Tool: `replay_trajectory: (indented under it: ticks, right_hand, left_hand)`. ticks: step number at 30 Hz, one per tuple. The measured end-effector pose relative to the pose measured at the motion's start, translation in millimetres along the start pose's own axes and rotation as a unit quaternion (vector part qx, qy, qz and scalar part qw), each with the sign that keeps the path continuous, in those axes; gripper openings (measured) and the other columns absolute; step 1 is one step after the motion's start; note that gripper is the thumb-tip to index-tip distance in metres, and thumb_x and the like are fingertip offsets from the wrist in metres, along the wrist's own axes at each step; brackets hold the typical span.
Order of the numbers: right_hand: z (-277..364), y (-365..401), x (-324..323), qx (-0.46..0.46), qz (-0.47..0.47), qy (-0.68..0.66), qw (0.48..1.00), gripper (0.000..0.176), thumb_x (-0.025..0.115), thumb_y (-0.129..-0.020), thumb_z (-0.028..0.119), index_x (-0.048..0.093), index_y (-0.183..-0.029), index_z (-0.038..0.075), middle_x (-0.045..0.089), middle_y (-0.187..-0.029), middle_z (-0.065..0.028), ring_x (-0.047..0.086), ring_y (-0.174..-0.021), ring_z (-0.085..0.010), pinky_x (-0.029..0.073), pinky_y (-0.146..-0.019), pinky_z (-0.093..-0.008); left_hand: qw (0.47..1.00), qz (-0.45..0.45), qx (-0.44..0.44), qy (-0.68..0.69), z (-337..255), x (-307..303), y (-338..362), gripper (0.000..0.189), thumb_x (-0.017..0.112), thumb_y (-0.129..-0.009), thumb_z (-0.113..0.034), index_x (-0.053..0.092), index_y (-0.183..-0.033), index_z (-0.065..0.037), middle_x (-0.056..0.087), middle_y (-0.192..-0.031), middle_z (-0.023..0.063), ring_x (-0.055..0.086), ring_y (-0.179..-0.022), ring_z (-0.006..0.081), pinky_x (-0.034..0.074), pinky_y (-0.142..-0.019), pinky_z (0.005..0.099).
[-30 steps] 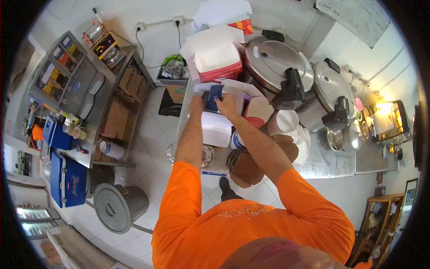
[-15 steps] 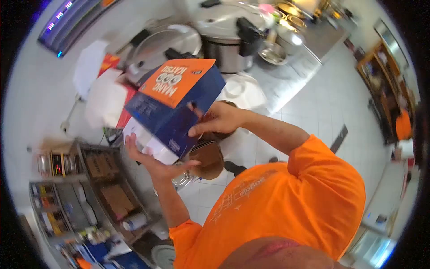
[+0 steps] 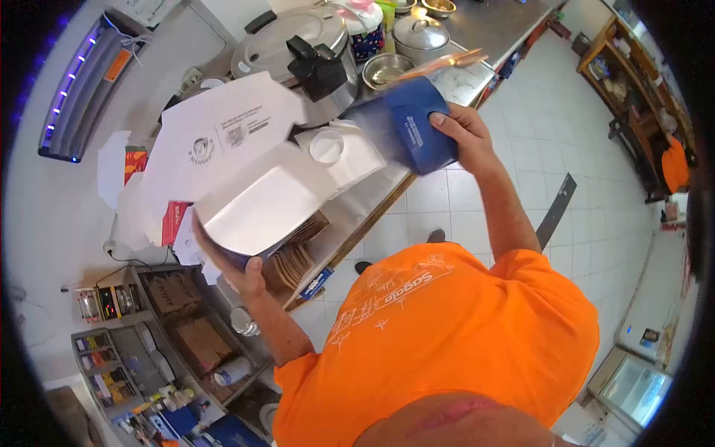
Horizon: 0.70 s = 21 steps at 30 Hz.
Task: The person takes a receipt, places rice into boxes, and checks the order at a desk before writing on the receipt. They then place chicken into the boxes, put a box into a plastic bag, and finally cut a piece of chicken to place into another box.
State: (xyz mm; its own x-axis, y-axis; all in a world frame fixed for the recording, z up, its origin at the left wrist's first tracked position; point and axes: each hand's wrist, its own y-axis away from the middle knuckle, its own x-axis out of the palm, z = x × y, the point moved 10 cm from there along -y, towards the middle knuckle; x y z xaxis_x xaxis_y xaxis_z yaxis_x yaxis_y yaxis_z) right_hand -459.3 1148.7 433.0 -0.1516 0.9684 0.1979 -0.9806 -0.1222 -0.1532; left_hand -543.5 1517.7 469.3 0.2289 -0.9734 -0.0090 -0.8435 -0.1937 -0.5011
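My left hand [image 3: 242, 272] is closed around the lower edge of an open cardboard box, whose white inside [image 3: 261, 212] faces up. The box's raised white lid flap [image 3: 220, 134] carries a printed face and a code. In my right hand [image 3: 469, 138] is a dark blue box [image 3: 421, 127], gripped at its right side with the thumb on top. Its far end, with an orange part, is smeared by motion. A white tray with a round cup [image 3: 326, 147] lies between the two hands, just right of the open box.
Large metal pots [image 3: 294, 45], a steel bowl [image 3: 383, 71] and a lidded pot [image 3: 421, 33] stand on the counter [image 3: 477, 71]. Brown cardboard pieces [image 3: 287, 264] lie below the open box. Shelves [image 3: 190, 328] are at lower left, a wooden rack [image 3: 633, 97] at right.
The blue and orange box, earlier between both hands, has moved right in my right hand. My left hand now holds an open white-lined box. The view has shifted.
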Motion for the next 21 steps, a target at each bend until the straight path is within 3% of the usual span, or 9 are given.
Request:
replay_trajectory:
  ticks: [1, 3, 5, 8, 11, 13, 15, 17, 21]
  right_hand:
    - [-5, -2, -19, 0.000, 0.010, -0.004, 1.000, 0.027, 0.058, -0.091, 0.023, 0.063, -0.099, -0.002, 0.064, -0.083, -0.0037, 0.059, -0.076, -0.0095, 0.047, -0.069, -0.0242]
    - [-19, -5, -49, -0.001, 0.025, 0.224, 0.974, 0.030, 0.054, -0.093, 0.025, 0.062, -0.103, -0.002, 0.065, -0.083, -0.0045, 0.058, -0.076, -0.0114, 0.047, -0.071, -0.0277]
    - [-66, -7, -72, 0.078, 0.101, 0.328, 0.936, 0.040, 0.051, -0.094, 0.030, 0.056, -0.116, -0.004, 0.065, -0.092, -0.0147, 0.061, -0.081, -0.0197, 0.047, -0.076, -0.0298]
    - [-85, 0, -87, 0.079, 0.092, 0.308, 0.944, 0.045, 0.054, -0.091, 0.030, 0.053, -0.118, -0.006, 0.063, -0.099, -0.0219, 0.062, -0.089, -0.0279, 0.047, -0.080, -0.0345]
    - [-85, -14, -118, -0.071, 0.054, 0.298, 0.950, 0.050, 0.058, -0.087, 0.030, 0.050, -0.121, -0.006, 0.061, -0.103, -0.0262, 0.061, -0.096, -0.0355, 0.046, -0.084, -0.0403]
    - [-105, -42, -180, -0.053, -0.031, 0.385, 0.921, 0.050, 0.060, -0.085, 0.026, 0.049, -0.122, -0.005, 0.061, -0.104, -0.0257, 0.058, -0.098, -0.0406, 0.044, -0.085, -0.0456]
    - [-120, -70, -219, 0.018, -0.035, 0.486, 0.873, 0.040, 0.054, -0.086, 0.022, 0.051, -0.122, 0.005, 0.062, -0.104, -0.0231, 0.060, -0.096, -0.0399, 0.046, -0.082, -0.0483]
    - [-158, -93, -250, 0.098, -0.036, 0.568, 0.816, 0.036, 0.048, -0.088, 0.021, 0.051, -0.122, 0.011, 0.063, -0.103, -0.0205, 0.061, -0.095, -0.0374, 0.048, -0.081, -0.0487]
    - [-279, -138, -262, 0.188, 0.040, 0.665, 0.722, 0.037, 0.039, -0.089, 0.013, 0.051, -0.124, 0.016, 0.062, -0.110, -0.0173, 0.061, -0.100, -0.0363, 0.049, -0.081, -0.0488]
  left_hand:
    - [0.998, 0.012, -0.010, 0.059, 15, 15, 5, 0.115, 0.078, -0.062, -0.051, 0.015, -0.144, 0.000, 0.030, -0.140, 0.0173, 0.033, -0.130, 0.0278, 0.031, -0.106, 0.0390]
    - [0.999, 0.038, 0.016, 0.031, 37, 58, 13, 0.123, 0.077, -0.059, -0.059, 0.011, -0.145, 0.000, 0.027, -0.143, 0.0156, 0.031, -0.132, 0.0275, 0.030, -0.107, 0.0388]
    - [0.993, 0.086, -0.001, 0.082, 33, 133, 18, 0.132, 0.081, -0.052, -0.062, 0.009, -0.146, -0.001, 0.023, -0.146, 0.0133, 0.028, -0.134, 0.0266, 0.028, -0.108, 0.0391]
    - [0.966, 0.158, -0.033, 0.200, 40, 229, 37, 0.130, 0.085, -0.054, -0.052, 0.007, -0.146, -0.003, 0.023, -0.145, 0.0144, 0.028, -0.133, 0.0272, 0.029, -0.108, 0.0393]
    - [0.973, 0.199, 0.005, 0.113, 53, 271, 44, 0.125, 0.089, -0.054, -0.040, 0.010, -0.145, -0.006, 0.024, -0.145, 0.0133, 0.028, -0.134, 0.0274, 0.029, -0.107, 0.0408]
    - [0.980, 0.186, -0.060, -0.048, 89, 274, 35, 0.116, 0.088, -0.057, -0.032, 0.016, -0.144, -0.008, 0.024, -0.145, 0.0112, 0.030, -0.133, 0.0272, 0.030, -0.106, 0.0434]
    - [0.985, 0.096, -0.122, -0.072, 128, 254, 17, 0.083, 0.076, -0.074, -0.017, 0.028, -0.140, -0.007, 0.035, -0.139, 0.0108, 0.036, -0.126, 0.0275, 0.033, -0.103, 0.0461]
    - [0.978, 0.015, -0.154, -0.138, 162, 219, -13, 0.071, 0.070, -0.080, -0.017, 0.031, -0.138, -0.006, 0.042, -0.133, 0.0125, 0.039, -0.124, 0.0284, 0.032, -0.102, 0.0459]
    - [0.958, -0.008, 0.016, -0.285, 179, 199, -126, 0.063, 0.064, -0.087, -0.027, 0.033, -0.137, -0.006, 0.043, -0.134, 0.0149, 0.040, -0.124, 0.0301, 0.027, -0.104, 0.0469]
